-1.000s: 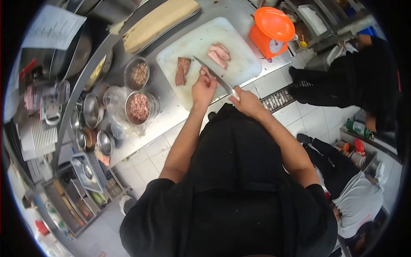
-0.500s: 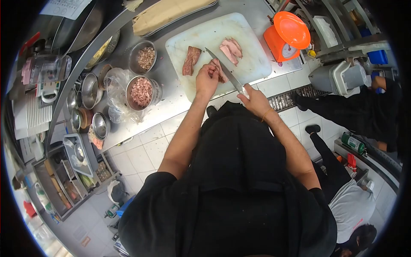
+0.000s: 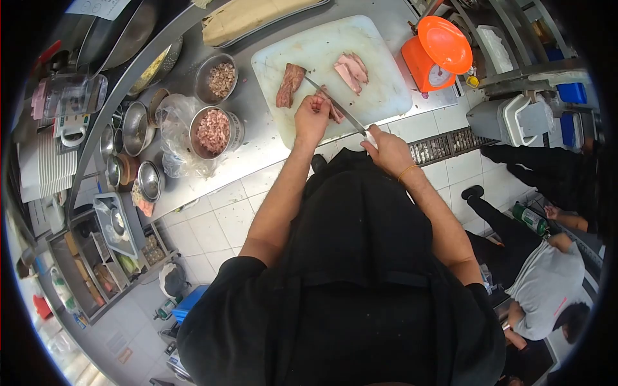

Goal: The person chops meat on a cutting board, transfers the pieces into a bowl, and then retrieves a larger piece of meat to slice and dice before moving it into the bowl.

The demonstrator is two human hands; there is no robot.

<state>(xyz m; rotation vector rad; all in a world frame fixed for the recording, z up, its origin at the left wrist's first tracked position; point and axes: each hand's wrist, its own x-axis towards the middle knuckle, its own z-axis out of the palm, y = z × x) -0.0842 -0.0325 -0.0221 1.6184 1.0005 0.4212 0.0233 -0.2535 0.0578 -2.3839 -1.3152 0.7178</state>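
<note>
Meat [image 3: 329,108] under my left hand [image 3: 311,118] lies on the near part of the white cutting board [image 3: 386,96], and my fingers are curled down over the piece, pinning it to the board. My right hand [image 3: 388,150] is closed around the white handle of a knife [image 3: 335,106]; its long blade runs up and away from me, slanting across the piece right beside my left knuckles. I cannot tell whether the edge has entered the meat or only rests on it.

Beyond my left hand a darker, uncut strip of meat [image 3: 290,84] lies on the board, well clear of the blade. Further right on the board I see a small stack of pale cut slices [image 3: 350,67]. The board sits on the steel tabletop [image 3: 257,145].

To the right of the board stands an orange kitchen scale [image 3: 436,53], close to its corner. To the left of the board I see two metal bowls: the nearer bowl [image 3: 213,131] holds pink chopped meat and rests against a crumpled clear plastic bag [image 3: 172,138], the farther bowl [image 3: 219,78] holds brownish chopped pieces. At my right, two other people [image 3: 547,283] are down near the tiled floor [image 3: 212,219].
</note>
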